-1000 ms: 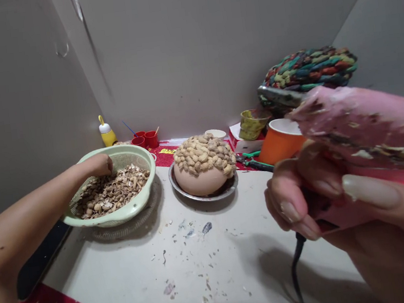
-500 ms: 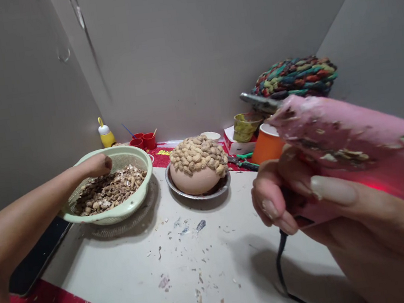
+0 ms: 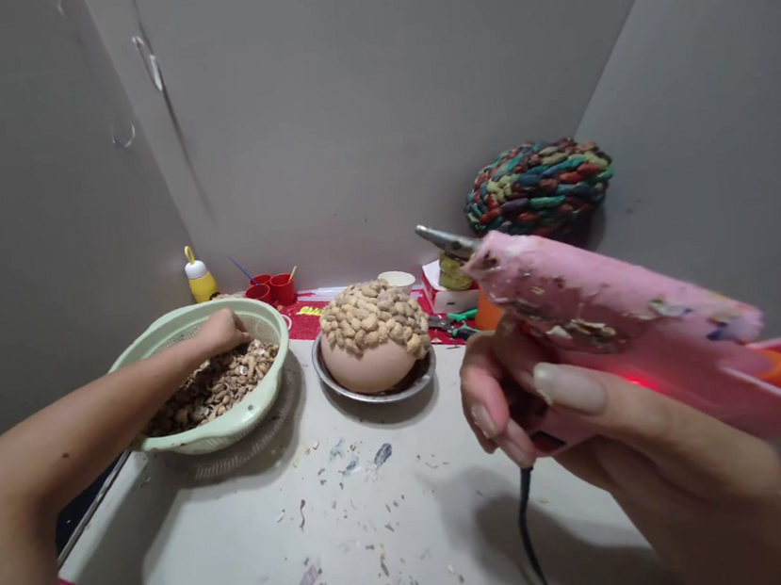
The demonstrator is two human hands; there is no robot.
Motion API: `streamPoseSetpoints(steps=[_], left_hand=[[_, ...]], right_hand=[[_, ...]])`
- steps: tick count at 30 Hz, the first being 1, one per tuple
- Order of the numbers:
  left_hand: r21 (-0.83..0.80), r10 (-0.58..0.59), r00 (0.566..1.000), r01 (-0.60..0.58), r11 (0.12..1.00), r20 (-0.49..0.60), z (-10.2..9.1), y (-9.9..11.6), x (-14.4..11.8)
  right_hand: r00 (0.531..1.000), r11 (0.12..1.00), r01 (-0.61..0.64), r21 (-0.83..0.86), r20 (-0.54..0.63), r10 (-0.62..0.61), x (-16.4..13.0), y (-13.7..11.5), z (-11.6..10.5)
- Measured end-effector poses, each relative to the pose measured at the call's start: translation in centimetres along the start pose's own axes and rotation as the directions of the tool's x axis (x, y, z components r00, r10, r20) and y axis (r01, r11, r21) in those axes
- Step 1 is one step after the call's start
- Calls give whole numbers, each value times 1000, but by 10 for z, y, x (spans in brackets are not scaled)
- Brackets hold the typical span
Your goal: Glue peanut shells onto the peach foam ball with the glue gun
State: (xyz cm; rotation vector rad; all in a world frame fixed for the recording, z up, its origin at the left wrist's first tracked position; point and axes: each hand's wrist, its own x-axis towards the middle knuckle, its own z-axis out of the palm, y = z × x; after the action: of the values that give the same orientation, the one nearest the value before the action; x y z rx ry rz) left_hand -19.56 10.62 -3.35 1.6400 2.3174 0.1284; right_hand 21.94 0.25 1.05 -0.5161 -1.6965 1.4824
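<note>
My right hand [image 3: 591, 420] grips a pink glue gun [image 3: 622, 321], smeared with dried glue, its metal nozzle pointing left toward the back; a black cord hangs from it. My left hand [image 3: 221, 332] reaches into a pale green colander [image 3: 236, 427] filled with peanut shells [image 3: 224, 389], fingers bunched down among them. Whether it holds a shell I cannot tell. Between the two hands stands a rounded clay pot [image 3: 369, 366], its top covered with stuck-on peanut shells, on a metal plate [image 3: 403, 391].
At the back wall stand a yellow bottle [image 3: 200, 276], red cups [image 3: 272, 288], a white bowl, an orange cup partly behind the glue gun and a braided multicoloured mat [image 3: 538, 184]. The white table top [image 3: 266, 554] carries scattered shell crumbs. A red cloth shows at the front edge.
The glue gun and my right hand have shifted left and lower in view as my head turned. My left hand has moved a little right, deeper into the shells.
</note>
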Motion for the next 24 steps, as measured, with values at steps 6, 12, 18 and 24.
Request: streamPoseSetpoints(steps=[6, 12, 18, 24], left_hand=[[-263, -35, 999, 34, 964, 0, -3, -3, -5], [-639, -19, 999, -15, 769, -46, -30, 0, -27], [-848, 101, 985, -175, 500, -143, -51, 25, -68], [-842, 153, 986, -133, 524, -61, -51, 33, -80]], right_hand=[[1000, 1000, -3, -22, 4, 3, 2, 3, -2], [998, 1000, 17, -6, 57, -16, 11, 14, -4], [998, 999, -36, -7, 56, 36, 16, 24, -1], [995, 998, -54, 31, 85, 51, 23, 33, 3]])
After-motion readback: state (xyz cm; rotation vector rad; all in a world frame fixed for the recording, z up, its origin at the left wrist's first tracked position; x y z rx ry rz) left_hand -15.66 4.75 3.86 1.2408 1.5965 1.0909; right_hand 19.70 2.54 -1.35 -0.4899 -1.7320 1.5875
